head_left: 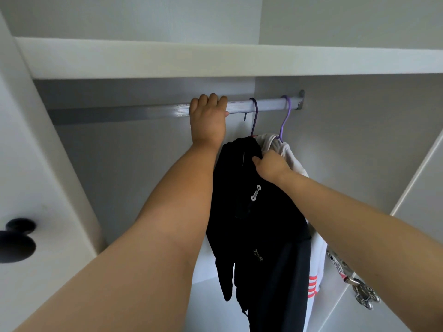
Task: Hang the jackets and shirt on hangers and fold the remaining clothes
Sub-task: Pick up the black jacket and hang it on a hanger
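Inside the wardrobe a black jacket (259,224) hangs on a dark purple hanger (255,116) hooked over the metal rail (134,112). To its right a white garment with red stripes (316,267) hangs on a light purple hanger (285,118). My left hand (208,118) grips the rail just left of the dark hanger's hook, fingers curled over the top. My right hand (272,165) holds the black jacket at its collar and shoulder.
A white shelf (215,57) runs right above the rail. The open left door carries a black knob (18,238). On the right door's edge sits a metal hinge (364,293). The rail's bracket (300,99) is fixed to the right wall.
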`<state>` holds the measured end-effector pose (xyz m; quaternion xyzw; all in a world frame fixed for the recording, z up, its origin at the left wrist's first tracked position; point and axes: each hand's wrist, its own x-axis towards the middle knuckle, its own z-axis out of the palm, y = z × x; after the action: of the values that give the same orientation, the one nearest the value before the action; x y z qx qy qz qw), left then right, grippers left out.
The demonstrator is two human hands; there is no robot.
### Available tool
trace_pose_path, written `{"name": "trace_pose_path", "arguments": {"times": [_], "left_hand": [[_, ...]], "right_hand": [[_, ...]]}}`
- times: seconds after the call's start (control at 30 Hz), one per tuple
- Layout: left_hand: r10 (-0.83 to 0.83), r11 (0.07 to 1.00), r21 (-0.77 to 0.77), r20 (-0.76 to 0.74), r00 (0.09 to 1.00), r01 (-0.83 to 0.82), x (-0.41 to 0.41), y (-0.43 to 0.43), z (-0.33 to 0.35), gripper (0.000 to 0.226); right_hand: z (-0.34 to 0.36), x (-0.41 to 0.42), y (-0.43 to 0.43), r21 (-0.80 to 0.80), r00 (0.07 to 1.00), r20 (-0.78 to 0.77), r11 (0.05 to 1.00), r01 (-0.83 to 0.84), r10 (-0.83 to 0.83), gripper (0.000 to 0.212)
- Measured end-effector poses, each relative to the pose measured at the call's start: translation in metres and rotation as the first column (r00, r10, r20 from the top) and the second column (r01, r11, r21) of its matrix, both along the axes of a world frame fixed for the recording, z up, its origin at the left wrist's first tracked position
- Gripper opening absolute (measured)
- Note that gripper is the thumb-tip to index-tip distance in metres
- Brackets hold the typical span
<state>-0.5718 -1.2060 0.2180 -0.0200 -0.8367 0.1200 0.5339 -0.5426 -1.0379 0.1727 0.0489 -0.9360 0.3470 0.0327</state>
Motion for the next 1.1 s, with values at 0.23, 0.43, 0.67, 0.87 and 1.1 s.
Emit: {"name": "trace_pose_path", "arguments": {"times": [0.23, 0.43, 0.67, 0.87, 1.1], "left_hand": [[-0.028, 0.998, 0.053, -0.185, 0.982, 0.039, -0.012, -0.006, -0.008, 0.025], [-0.08, 0.983, 0.164, -0.031, 0.996, 0.084, -0.002, 0.005, -0.02, 0.048], [-0.316, 0.857, 0.487, 0.237, 0.919, 0.168, 0.065, 0.03, -0.078, 0.052], [-0.72, -0.207, 0.904, 0.117, 0.684, -0.373, 0.083, 0.029, -0.191, 0.034], [-0.829, -0.457, 0.758, -0.175, 0.531, -0.465, 0.076, 0.045, -0.234, 0.049]], "right_hand": [[-0.016, 0.002, 0.006, -0.087, 0.999, 0.019, 0.995, -0.049, 0.051, 0.017], [-0.034, 0.025, 0.013, -0.178, 0.978, 0.12, 0.973, -0.149, 0.172, 0.017], [-0.039, 0.046, 0.038, -0.321, 0.974, 0.154, 0.941, -0.109, 0.166, 0.03], [-0.048, 0.071, 0.052, -0.243, 0.993, 0.06, 0.966, -0.083, 0.1, 0.022], [-0.051, 0.07, 0.059, -0.087, 0.989, 0.062, 0.988, -0.13, 0.136, 0.018]]}}
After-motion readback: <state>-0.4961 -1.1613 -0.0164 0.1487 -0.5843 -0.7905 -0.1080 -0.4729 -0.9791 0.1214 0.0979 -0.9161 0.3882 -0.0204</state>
